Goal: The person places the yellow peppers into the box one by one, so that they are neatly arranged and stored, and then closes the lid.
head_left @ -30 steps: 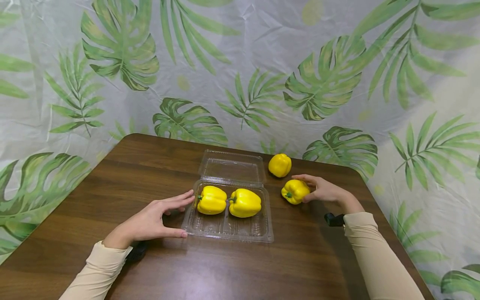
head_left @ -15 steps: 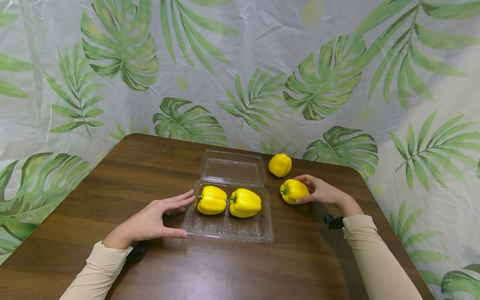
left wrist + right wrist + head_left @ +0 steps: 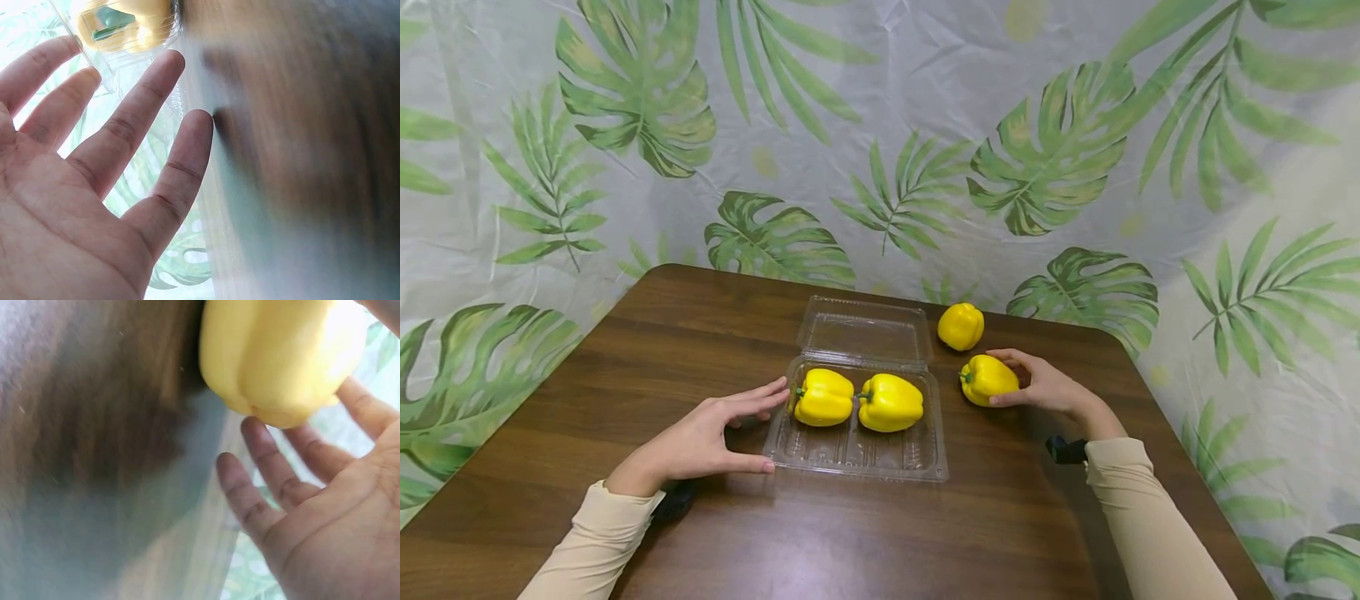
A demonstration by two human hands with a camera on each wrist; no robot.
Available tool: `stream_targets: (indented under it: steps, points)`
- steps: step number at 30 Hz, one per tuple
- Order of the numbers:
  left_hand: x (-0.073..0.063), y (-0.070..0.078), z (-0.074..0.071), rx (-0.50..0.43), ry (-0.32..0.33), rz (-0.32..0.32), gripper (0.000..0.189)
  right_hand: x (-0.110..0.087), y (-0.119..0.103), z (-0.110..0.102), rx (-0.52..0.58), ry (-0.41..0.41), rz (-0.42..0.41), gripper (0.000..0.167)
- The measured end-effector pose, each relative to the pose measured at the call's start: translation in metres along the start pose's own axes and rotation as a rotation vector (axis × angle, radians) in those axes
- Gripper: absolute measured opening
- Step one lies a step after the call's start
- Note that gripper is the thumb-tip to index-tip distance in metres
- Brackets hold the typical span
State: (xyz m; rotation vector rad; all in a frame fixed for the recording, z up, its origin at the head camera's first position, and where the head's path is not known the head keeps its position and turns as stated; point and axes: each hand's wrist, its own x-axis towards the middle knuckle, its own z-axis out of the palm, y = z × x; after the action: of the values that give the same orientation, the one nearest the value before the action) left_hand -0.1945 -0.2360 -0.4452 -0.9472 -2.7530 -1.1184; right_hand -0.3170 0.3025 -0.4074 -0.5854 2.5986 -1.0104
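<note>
A clear plastic clamshell container [image 3: 898, 462] stands in the middle of the table with its lid [image 3: 865, 329] laid back. Two yellow bell peppers, a left one [image 3: 823, 398] and a right one [image 3: 891, 403], lie side by side in its back half. My left hand [image 3: 700, 437] is spread at the container's left edge, fingertips and thumb tip right at the rim. To the container's right, my right hand [image 3: 1052, 387] holds another yellow bell pepper [image 3: 988, 380] between thumb and fingers, its green stem facing left. In the right wrist view the pepper's rounded end [image 3: 281, 369] faces the palm.
One more yellow bell pepper [image 3: 961, 326] sits behind the held one, near the far edge of the brown wooden table [image 3: 715, 333]. A leaf-patterned cloth [image 3: 910, 108] hangs behind and beside the table.
My right hand has turned its pepper so that the stem points left rather than toward me, shifting it slightly left. My left hand and the container stay in place.
</note>
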Motion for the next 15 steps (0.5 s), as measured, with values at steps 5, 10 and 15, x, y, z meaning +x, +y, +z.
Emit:
stream_targets:
  steps: [5,10,15]
  points:
    - [0.0002,-0.0004,-0.0006,0.003,0.002,0.005,0.093,0.0009,0.0009,0.0065,0.006,0.051,-0.059,0.086]
    - [0.0002,-0.0004,-0.0004,0.001,0.003,0.012,0.092,0.0014,0.0004,0.0103,0.007,0.084,-0.074,0.086]
    - [0.0001,0.0001,-0.0008,0.0,0.003,0.011,0.092,-0.0001,-0.0013,0.0102,0.023,0.099,-0.074,0.083]
